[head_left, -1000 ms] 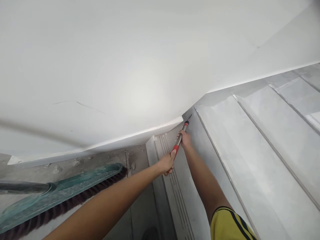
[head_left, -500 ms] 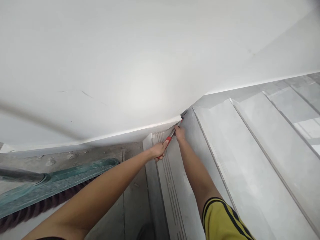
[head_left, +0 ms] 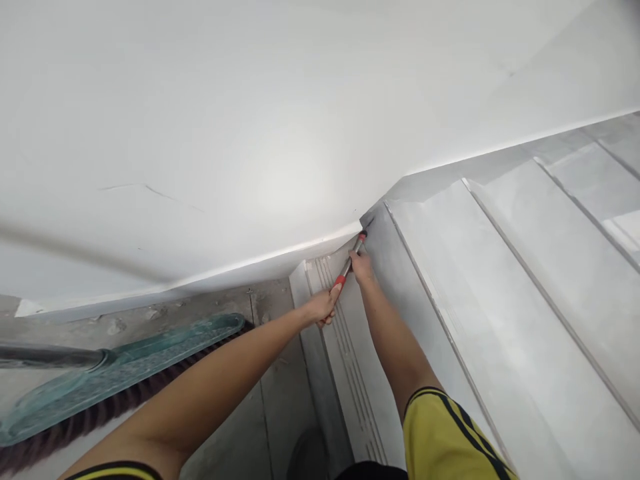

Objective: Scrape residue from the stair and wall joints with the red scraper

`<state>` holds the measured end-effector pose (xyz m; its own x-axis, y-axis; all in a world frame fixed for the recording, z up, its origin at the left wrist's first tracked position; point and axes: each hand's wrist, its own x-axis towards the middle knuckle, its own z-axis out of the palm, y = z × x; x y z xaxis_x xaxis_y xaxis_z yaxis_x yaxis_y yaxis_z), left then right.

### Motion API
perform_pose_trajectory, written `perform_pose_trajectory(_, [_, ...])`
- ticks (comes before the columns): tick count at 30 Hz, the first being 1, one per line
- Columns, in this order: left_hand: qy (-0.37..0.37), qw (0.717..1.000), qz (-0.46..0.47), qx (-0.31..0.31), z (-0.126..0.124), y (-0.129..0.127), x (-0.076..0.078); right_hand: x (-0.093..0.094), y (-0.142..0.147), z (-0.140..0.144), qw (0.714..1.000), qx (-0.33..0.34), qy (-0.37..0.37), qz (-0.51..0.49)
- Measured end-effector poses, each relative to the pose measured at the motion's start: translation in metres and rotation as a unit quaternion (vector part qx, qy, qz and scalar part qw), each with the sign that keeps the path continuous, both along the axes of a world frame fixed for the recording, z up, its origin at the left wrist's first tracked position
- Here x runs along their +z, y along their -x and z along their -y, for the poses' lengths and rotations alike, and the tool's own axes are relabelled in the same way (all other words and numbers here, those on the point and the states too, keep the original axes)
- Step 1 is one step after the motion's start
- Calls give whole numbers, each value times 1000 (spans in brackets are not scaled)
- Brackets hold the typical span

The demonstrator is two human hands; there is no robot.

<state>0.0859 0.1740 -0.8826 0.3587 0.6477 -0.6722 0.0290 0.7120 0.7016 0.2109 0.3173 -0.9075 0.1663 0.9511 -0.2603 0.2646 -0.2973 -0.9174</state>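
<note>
My left hand (head_left: 321, 307) is closed around the red grip of a red-handled scraper (head_left: 346, 267). Further up, my right hand (head_left: 363, 265) wraps its metal shaft. The tool slants up and to the right, its red and black head at the wall's corner, where a step meets the white wall (head_left: 280, 133). Its tip is too small to make out. Beneath both hands lies a grey stair tread (head_left: 345, 327) with several grooves along it.
At lower left a broom (head_left: 150, 373) with a green head, dark bristles and a dark pole rests on the dusty floor (head_left: 285, 407). Bits of debris lie along the wall base. More grey steps (head_left: 480, 280) rise to the right.
Both hands keep their grip on the scraper. Its head shows more fully beyond my right hand now. The view has shifted slightly, and more of the broom head and a shoe show.
</note>
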Motion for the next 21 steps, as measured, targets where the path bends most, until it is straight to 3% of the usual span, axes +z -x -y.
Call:
perform_pose_trajectory(3, [10,999,42,-9,27,-2,6,3,-13,30,1000,-2,15,25])
perform_pose_trajectory(7, [57,986,148,-49,66,-2,10,6,-22,71,986,19,24,-165])
perform_pose_trajectory(10, [124,938,318,-58,82,-6,13,13,-22,84,951,5,44,-305])
perform_pose_trajectory(12, [180,887,423,-42,86,-15,15,16,-24,85,947,-23,67,-312])
perform_pose_trajectory(13, [201,878,433,-30,88,-20,16,16,-26,85,954,-37,74,-287])
perform_pose_trajectory(17, [181,944,267,71,99,-45,18,7,-44,93,988,-59,54,-134])
perform_pose_trajectory(19, [141,959,214,117,102,-56,18,1,-53,95,993,-49,35,-106])
perform_pose_trajectory(21, [119,966,195,122,100,-63,16,-5,-57,92,993,-34,29,-105])
